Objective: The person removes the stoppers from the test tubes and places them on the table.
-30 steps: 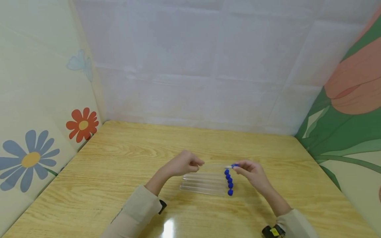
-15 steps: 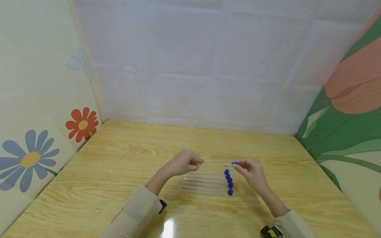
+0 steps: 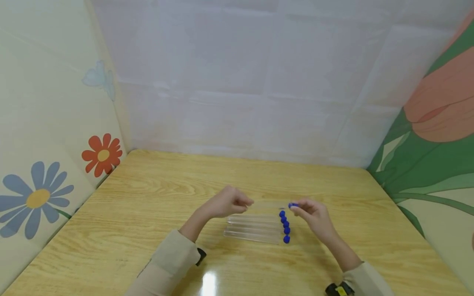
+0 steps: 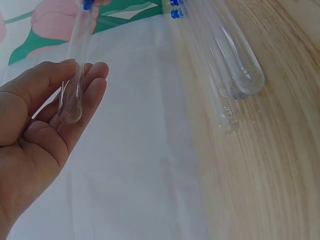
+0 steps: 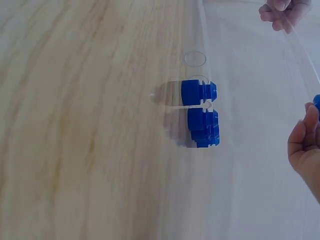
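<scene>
A clear test tube (image 4: pixel 79 42) is held above the table by my left hand (image 3: pixel 230 202), thumb and fingers around its rounded end. At the tube's mouth, my right hand (image 3: pixel 312 214) pinches a blue stopper (image 3: pixel 292 205) between thumb and fingertips. How far the stopper sits in the mouth I cannot tell. Below the hands, several clear test tubes (image 3: pixel 253 229) lie side by side on the table. Several blue ribbed stoppers (image 5: pixel 192 93) stand in a row just off their open ends.
The wood-grain table (image 3: pixel 170 176) spreads around the hands. A white sheet (image 3: pixel 237 82) hangs behind it, and flower-printed cloths (image 3: pixel 40 123) stand at left and right. Glare (image 3: pixel 209 283) shows near the front edge.
The right hand and its stopper rise slightly, then dip back a little. The left hand stays nearly still with the test tube. The lying tubes and the row of stoppers have not moved.
</scene>
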The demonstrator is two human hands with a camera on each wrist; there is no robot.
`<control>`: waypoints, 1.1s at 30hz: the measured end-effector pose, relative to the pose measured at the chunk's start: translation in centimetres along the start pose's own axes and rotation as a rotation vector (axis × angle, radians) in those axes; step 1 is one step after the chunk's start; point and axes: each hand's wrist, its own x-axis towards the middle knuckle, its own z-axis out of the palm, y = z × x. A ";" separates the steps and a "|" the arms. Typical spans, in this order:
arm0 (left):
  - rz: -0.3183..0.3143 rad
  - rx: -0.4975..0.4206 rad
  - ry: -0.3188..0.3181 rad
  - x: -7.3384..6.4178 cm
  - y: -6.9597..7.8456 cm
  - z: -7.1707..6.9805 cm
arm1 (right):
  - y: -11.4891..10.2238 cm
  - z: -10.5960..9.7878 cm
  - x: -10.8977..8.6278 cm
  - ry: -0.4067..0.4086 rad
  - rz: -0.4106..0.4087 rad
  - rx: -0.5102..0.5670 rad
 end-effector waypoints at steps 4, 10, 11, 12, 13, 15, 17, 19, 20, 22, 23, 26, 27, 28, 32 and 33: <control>0.014 0.003 -0.001 0.0 -0.2 0.0 | 0.0 0.0 0.0 -0.001 0.040 0.034; 0.038 -0.006 -0.004 0.0 -0.5 0.0 | 0.2 0.0 -0.1 -0.015 0.047 0.109; 0.040 -0.011 -0.004 0.0 -0.5 0.0 | 0.2 0.0 -0.1 -0.020 0.042 0.128; 0.044 -0.013 -0.003 0.0 -0.6 0.0 | 0.2 0.0 -0.1 -0.024 0.039 0.149; 0.046 -0.014 -0.001 -0.1 -0.6 0.0 | 0.3 0.0 -0.1 -0.032 0.036 0.175; 0.041 -0.027 0.003 -0.1 -0.6 -0.1 | 0.3 -0.1 -0.2 -0.065 0.028 0.282; 0.028 -0.043 0.003 -0.2 -0.7 -0.1 | 0.3 -0.1 -0.1 -0.100 0.021 0.373; 0.018 -0.055 0.006 -0.3 -0.7 -0.1 | 0.3 -0.2 0.0 -0.131 0.022 0.445; 0.009 -0.062 0.007 -0.3 -0.7 -0.1 | 0.3 -0.2 0.0 -0.144 0.019 0.476; -0.004 -0.065 0.008 -0.3 -0.8 -0.1 | 0.2 -0.3 0.1 -0.143 0.023 0.472; -0.008 -0.065 0.010 -0.3 -0.7 -0.1 | 0.3 -0.3 0.2 -0.136 0.026 0.465; -0.012 -0.051 0.015 -0.2 -0.6 -0.2 | 0.4 -0.4 0.2 -0.104 0.054 0.458; -0.012 -0.045 0.016 -0.1 -0.6 -0.2 | 0.4 -0.5 0.2 -0.090 0.071 0.453; -0.012 -0.041 0.017 -0.1 -0.6 -0.2 | 0.4 -0.6 0.2 -0.077 0.087 0.448; -0.037 -0.032 0.019 -0.2 -0.5 -0.2 | 0.4 -0.8 0.2 -0.051 0.143 0.435; -0.041 -0.024 0.021 -0.2 -0.5 -0.2 | 0.4 -0.8 0.2 -0.046 0.157 0.428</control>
